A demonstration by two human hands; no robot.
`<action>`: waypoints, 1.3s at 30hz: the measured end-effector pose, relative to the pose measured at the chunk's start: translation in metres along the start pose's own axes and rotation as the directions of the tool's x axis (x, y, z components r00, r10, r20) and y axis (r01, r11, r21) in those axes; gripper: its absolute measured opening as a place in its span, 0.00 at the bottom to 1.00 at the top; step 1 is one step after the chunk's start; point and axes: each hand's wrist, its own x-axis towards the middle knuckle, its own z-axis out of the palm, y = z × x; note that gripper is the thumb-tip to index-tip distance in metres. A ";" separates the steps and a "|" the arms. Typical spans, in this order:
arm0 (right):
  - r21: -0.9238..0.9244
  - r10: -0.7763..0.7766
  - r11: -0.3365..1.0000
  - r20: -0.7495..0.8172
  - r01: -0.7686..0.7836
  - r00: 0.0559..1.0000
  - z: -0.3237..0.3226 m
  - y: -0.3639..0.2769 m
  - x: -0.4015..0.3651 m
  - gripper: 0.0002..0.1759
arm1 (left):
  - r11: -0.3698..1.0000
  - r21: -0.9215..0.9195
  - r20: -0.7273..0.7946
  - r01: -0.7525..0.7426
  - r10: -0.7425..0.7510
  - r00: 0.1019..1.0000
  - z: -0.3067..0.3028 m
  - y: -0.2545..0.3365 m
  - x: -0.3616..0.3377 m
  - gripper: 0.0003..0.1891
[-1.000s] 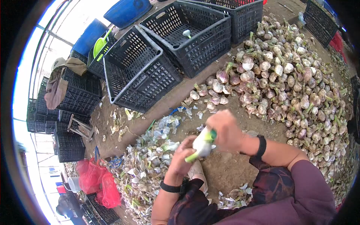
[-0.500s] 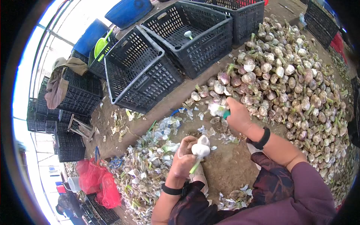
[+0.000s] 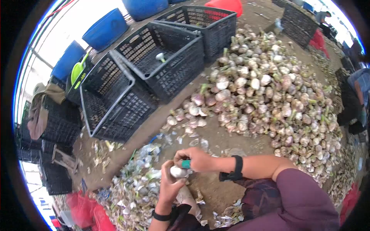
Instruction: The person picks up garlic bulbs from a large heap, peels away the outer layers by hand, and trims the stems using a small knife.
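My left hand [image 3: 169, 184] cups a white peeled garlic bulb [image 3: 178, 171] just above the dirt floor. My right hand [image 3: 195, 159] grips a small tool with a teal handle [image 3: 186, 164] and presses it against that bulb. Both wrists wear black bands. A big heap of unpeeled garlic bulbs [image 3: 269, 92] with purple-white skins and green stems spreads to the right and ahead of my hands.
A pile of garlic skins and cut stems [image 3: 135, 192] lies left of my hands. Black plastic crates [image 3: 111, 100] [image 3: 169, 57] stand ahead, one holding a single bulb [image 3: 160, 57]. Blue barrels [image 3: 104, 27] stand behind. Red bags [image 3: 83, 208] sit at lower left. A person [image 3: 356, 96] is at the far right.
My right hand came back from the garlic heap to the bulb in my left hand. The bulb's green stem is gone. The camera view swung toward the right.
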 end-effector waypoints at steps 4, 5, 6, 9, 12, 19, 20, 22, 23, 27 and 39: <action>0.870 0.185 0.392 0.242 -0.297 0.953 -0.014 0.001 -0.001 0.06 | 0.993 -0.118 -0.139 0.010 -0.026 0.990 0.001 0.004 0.004 0.25; 0.810 0.130 0.497 0.285 -0.311 0.950 -0.018 -0.002 -0.001 0.05 | 0.975 -0.220 -0.212 0.040 -0.088 0.973 -0.001 0.008 0.005 0.23; 0.739 0.078 0.597 0.335 -0.313 0.939 -0.024 -0.004 -0.003 0.05 | 0.974 -0.222 -0.256 0.032 -0.090 0.963 -0.005 0.005 0.007 0.23; -0.311 0.063 0.950 0.175 -0.006 0.983 -0.024 0.017 0.003 0.19 | 0.985 -0.161 -0.311 0.057 -0.106 0.945 -0.025 -0.021 0.014 0.28; 0.187 0.246 0.940 0.211 -0.286 0.946 -0.018 0.021 -0.004 0.38 | 0.997 -0.062 -0.157 0.053 -0.062 0.986 -0.006 -0.019 0.018 0.41; 0.706 0.456 0.640 -0.028 -0.305 0.890 -0.065 -0.030 0.032 0.15 | 0.999 -0.032 -0.042 -0.026 0.024 0.999 -0.008 -0.005 0.013 0.40; 0.850 0.236 0.486 0.097 -0.204 0.967 -0.081 -0.053 0.045 0.15 | 0.998 -0.060 -0.025 0.008 -0.009 1.000 -0.010 -0.013 0.014 0.39; 0.474 -0.154 0.860 -0.109 0.187 0.982 -0.090 -0.123 0.062 0.25 | 0.991 -0.121 -0.006 0.049 -0.050 0.999 -0.008 -0.012 0.013 0.37; 0.438 -0.141 0.870 -0.217 0.225 0.966 -0.100 -0.133 0.063 0.29 | 0.989 -0.136 0.015 0.051 -0.050 0.999 -0.007 -0.007 0.011 0.37; -0.037 -0.019 0.999 -0.581 -0.002 0.814 -0.170 -0.073 0.044 0.13 | 0.990 -0.130 -0.030 0.056 -0.061 0.998 -0.015 -0.011 0.007 0.32; -0.002 0.246 0.834 -0.894 -0.552 0.375 -0.227 0.149 -0.015 0.25 | 0.976 -0.151 0.007 0.155 -0.156 0.988 -0.009 -0.018 0.012 0.30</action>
